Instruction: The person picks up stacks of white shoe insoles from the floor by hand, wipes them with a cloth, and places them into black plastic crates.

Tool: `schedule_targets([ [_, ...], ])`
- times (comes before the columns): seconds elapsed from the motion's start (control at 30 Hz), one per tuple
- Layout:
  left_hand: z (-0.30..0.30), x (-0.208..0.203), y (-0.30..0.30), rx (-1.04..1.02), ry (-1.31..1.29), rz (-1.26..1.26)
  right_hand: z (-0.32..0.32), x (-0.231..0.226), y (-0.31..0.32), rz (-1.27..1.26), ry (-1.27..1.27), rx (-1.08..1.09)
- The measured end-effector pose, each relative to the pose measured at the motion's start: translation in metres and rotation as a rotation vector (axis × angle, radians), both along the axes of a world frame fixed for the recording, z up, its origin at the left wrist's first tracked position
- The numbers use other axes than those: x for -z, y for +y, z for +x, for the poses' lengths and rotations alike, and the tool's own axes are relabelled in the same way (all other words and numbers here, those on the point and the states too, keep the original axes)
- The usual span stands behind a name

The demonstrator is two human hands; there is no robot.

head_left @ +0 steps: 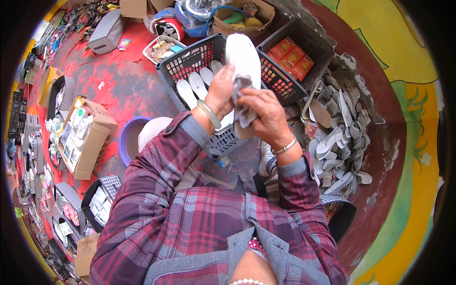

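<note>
A white shoe sole (243,50) is raised in front of me, its rounded end pointing away. My left hand (220,90) is closed on its left edge, fingers partly hidden behind it. My right hand (268,114) presses a bunched grey cloth (243,110) against the sole's lower part. Beneath my hands stands a dark plastic crate (169,76) with several white soles (197,85) lying side by side in it.
To the right lies a heap of grey and white soles (339,137). A second dark crate (317,47) holds red-orange boxes (291,58). At left are a purple basin (126,142) and a cardboard box (97,137) of packaged goods. Checked bins (108,32) stand around.
</note>
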State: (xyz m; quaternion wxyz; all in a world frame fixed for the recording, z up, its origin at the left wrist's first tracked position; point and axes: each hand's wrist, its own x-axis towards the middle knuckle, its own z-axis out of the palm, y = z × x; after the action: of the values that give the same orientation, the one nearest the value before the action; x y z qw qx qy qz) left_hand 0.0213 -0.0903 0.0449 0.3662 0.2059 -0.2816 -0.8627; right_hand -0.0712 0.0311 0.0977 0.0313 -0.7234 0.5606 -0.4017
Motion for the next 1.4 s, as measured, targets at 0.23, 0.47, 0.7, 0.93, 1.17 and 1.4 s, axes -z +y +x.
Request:
schedule_targets([
  [0.23,0.015,-0.02,-0.027,-0.086,0.196,0.08,-0.027,-0.012,0.031,0.769,-0.496,-0.397],
  [0.47,0.003,-0.007,-0.019,-0.074,0.134,0.02,-0.028,-0.032,0.042,-0.061,-1.006,-0.067],
  [0.7,0.003,-0.015,-0.024,-0.012,0.203,0.13,-0.078,-0.018,0.058,-0.153,-1.584,-0.288],
  [0.93,-0.003,-0.03,-0.003,0.107,0.218,0.327,-0.007,-0.018,0.036,-0.111,-0.437,0.014],
  [1.17,0.0,-0.02,0.014,0.346,0.259,0.227,0.013,-0.011,0.021,-0.205,0.017,0.025],
  [1.4,-0.004,-0.017,0.041,0.486,0.167,0.176,-0.017,-0.021,0.017,-0.38,0.023,0.269],
])
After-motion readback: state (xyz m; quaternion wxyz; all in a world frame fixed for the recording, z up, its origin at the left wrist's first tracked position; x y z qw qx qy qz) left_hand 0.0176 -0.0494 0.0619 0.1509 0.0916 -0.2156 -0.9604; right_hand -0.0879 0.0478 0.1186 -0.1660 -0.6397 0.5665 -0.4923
